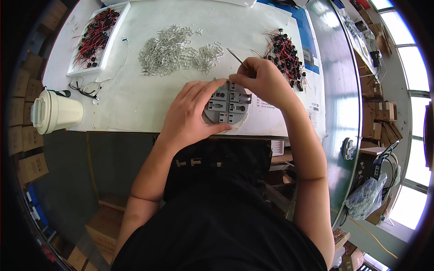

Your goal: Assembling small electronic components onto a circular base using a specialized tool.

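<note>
Grey blocks with dark slots cover the top of a round fixture (218, 106), which in the head view sits at the near edge of the pale-topped desk (135, 101), in front of the person's body and between both hands. The left hand (186, 110) wraps the fixture from its left side: the fingers reach over to the far rim, the thumb lies along the near rim, and the fixture is gripped between them. The right hand (267, 81) is at the fixture's far right side, its fingers bent and pinching a slim metal tool (235, 56) whose visible end points away and to the left. It may be tweezers or a driver, as the curled fingers hide the rest.

Beyond the left hand lies a wide heap of U-shaped metal clips (163, 53), with a smaller clip pile (208, 58) just to its right. Past the right hand is a cluster of black round components with red wires (285, 56), beside a blue sheet (308, 38). More red-wired parts (96, 37) fill a white tray (116, 32) at the far left. Nearer, a pair of eyeglasses (86, 88) rests just below the tray, and a white lidded cup (63, 113) stands by the desk's left edge. Cardboard boxes (32, 165) line the left side of the room.
</note>
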`<action>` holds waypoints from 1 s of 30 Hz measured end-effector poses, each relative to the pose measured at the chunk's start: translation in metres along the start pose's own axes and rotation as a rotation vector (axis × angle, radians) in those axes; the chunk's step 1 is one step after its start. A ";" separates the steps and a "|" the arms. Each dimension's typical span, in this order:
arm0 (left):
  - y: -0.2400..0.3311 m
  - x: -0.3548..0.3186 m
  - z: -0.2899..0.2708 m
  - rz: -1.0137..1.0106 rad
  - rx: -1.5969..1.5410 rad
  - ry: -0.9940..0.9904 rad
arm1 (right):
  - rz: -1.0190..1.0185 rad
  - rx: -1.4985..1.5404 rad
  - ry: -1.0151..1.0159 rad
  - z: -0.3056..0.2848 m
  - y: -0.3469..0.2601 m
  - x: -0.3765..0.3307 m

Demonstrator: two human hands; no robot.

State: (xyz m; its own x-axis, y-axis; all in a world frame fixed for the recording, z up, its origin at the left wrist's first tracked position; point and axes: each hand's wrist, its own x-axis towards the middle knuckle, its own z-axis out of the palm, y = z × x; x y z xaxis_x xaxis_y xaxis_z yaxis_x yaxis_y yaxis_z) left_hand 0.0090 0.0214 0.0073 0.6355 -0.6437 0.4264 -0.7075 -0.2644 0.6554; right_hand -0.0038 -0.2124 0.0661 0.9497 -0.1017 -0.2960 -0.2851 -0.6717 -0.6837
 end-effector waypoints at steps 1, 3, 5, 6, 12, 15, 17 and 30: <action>0.000 0.000 0.000 0.002 0.005 -0.007 | -0.020 0.001 -0.014 0.001 0.002 -0.002; -0.001 0.000 -0.001 0.002 0.004 -0.015 | -0.035 0.008 -0.021 0.004 0.010 -0.004; -0.001 0.001 -0.001 -0.003 0.003 -0.024 | -0.102 0.154 0.032 0.011 0.022 -0.004; -0.001 0.002 -0.001 0.000 0.005 -0.030 | -0.136 0.227 0.060 0.013 0.026 -0.004; 0.003 0.004 -0.002 -0.013 0.006 -0.036 | -0.057 0.160 0.047 0.006 0.024 -0.009; 0.002 0.004 -0.001 -0.020 0.009 -0.043 | -0.014 -0.042 0.013 0.007 0.015 -0.015; 0.002 0.004 0.000 -0.042 0.000 -0.047 | -0.044 0.074 -0.035 0.006 0.021 -0.010; 0.011 0.027 -0.003 -0.178 -0.169 0.118 | 0.007 0.649 0.055 0.004 0.055 -0.012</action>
State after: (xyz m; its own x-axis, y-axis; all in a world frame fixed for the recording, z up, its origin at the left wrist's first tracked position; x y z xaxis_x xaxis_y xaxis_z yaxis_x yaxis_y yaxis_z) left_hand 0.0194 0.0032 0.0282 0.7840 -0.5072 0.3579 -0.5256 -0.2358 0.8174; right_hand -0.0315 -0.2453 0.0289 0.9480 -0.1531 -0.2791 -0.2950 -0.0928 -0.9510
